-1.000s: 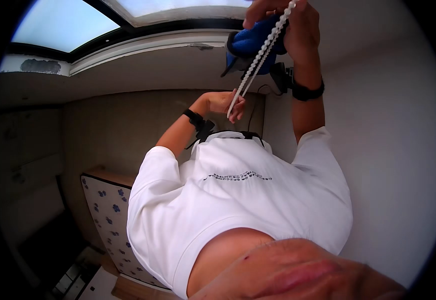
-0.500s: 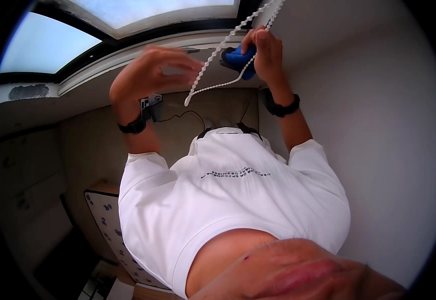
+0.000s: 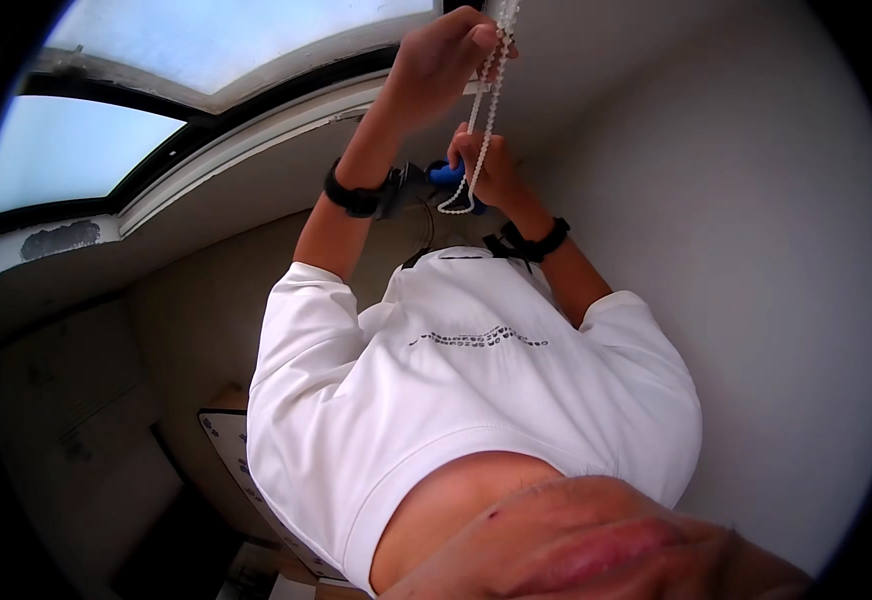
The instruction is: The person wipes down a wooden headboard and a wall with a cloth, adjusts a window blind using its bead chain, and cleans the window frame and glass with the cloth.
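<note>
A loop of white beaded blind chain [image 3: 493, 112] hangs from the top edge, its rounded lower end beside my right hand. My left hand [image 3: 444, 58] is raised high, its fingers closed round the upper strands. Lower down, my right hand [image 3: 491, 172] is closed on a blue, soft-looking bundle with dark parts [image 3: 444, 173], mostly hidden behind the fingers and the chain. The chain overlaps the right fingers in this view. Black bands circle both wrists.
A black-framed window [image 3: 181, 125] with a pale sill [image 3: 256, 125] is at the upper left, its paint flaked at one end. A plain wall [image 3: 746, 300] rises on the right. A board with dark prints [image 3: 224, 440] leans at the lower left.
My left hand has moved up and right and has taken hold of the chain. My right hand has moved down and left with the blue bundle. The loop now hangs narrower.
</note>
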The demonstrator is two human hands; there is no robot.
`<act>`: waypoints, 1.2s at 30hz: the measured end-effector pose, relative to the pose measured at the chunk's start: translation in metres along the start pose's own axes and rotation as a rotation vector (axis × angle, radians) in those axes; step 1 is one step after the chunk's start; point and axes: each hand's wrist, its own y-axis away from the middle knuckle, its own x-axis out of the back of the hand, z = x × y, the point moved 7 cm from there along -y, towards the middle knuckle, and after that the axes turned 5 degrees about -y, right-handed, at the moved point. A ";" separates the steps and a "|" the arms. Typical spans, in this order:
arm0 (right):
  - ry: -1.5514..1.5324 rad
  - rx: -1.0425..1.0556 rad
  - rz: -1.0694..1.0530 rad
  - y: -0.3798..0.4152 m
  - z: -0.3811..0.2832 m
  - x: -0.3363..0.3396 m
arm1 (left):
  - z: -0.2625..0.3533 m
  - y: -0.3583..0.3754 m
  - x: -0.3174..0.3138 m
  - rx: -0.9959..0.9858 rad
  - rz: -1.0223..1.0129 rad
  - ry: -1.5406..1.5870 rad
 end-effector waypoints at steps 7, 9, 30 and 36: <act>0.184 -0.158 -0.266 0.018 0.035 0.005 | -0.037 0.023 -0.005 -0.038 0.164 -0.194; 0.112 -0.162 -0.177 0.019 0.029 0.011 | -0.053 0.031 -0.007 0.015 0.172 -0.208; 0.415 0.269 0.057 -0.082 -0.048 0.059 | -0.155 0.112 -0.060 0.274 -0.070 -0.303; 0.410 0.140 0.088 -0.054 -0.012 0.073 | -0.142 0.105 -0.014 0.301 -0.304 -0.490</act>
